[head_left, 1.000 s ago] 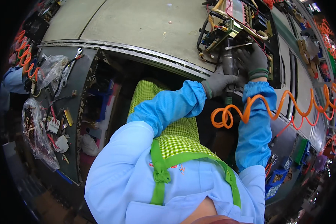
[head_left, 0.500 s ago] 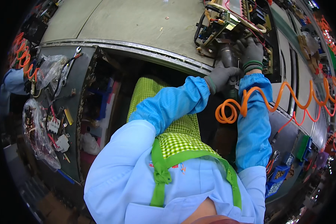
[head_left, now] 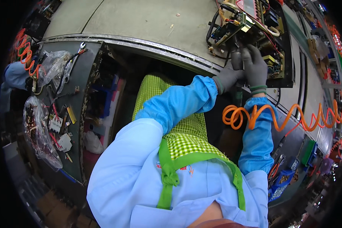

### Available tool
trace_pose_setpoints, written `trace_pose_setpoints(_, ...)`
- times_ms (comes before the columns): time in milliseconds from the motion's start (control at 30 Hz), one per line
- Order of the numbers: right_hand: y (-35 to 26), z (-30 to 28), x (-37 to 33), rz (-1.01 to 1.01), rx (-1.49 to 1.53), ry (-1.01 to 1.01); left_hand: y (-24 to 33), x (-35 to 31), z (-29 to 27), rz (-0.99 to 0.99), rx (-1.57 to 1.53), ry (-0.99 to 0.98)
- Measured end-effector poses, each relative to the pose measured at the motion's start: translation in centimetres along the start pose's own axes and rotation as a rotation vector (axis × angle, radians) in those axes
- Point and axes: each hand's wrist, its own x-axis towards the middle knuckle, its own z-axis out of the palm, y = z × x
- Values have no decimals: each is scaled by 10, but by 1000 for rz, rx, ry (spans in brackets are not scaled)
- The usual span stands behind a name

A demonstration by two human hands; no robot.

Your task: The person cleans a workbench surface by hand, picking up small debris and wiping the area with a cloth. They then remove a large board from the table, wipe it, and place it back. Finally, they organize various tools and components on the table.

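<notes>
A dark cylindrical air screwdriver (head_left: 236, 60) points away from me into the open electronic unit (head_left: 239, 24) at the upper right. My left hand (head_left: 228, 78), in a grey glove, is closed round the tool's lower body. My right hand (head_left: 256, 68), also gloved, presses its bent fingers against the tool's right side; its thumb is hidden. The tool's tip is lost among the boards and wires. An orange coiled hose (head_left: 288, 117) stretches over my right forearm. Circuit boards, cables and a dark metal base (head_left: 288, 49) make up the unit.
The grey workbench (head_left: 140, 22) has a metal front edge. On the dark side table (head_left: 74, 102) at left lie a wrench (head_left: 70, 68), plastic bags (head_left: 38, 133) and small wired parts. Blue bins (head_left: 281, 184) of small parts stand at lower right. Another person's sleeve (head_left: 17, 74) shows far left.
My right hand has drawn back from the unit's interior, toward me, and now lies against the screwdriver. My left hand keeps its hold. The whole view has shifted slightly.
</notes>
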Motion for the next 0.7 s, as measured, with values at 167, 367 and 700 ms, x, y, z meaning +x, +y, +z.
trace_pose_setpoints(167,-7,24,25,32,-237,-152,8,-1,0,-5,132,62)
trace_pose_setpoints(367,-3,-8,-3,146,175,-104,24,-15,-17,25,279,-36)
trace_pose_setpoints(700,11,-68,-20,41,708,491,36,1,-7,-159,-172,-145)
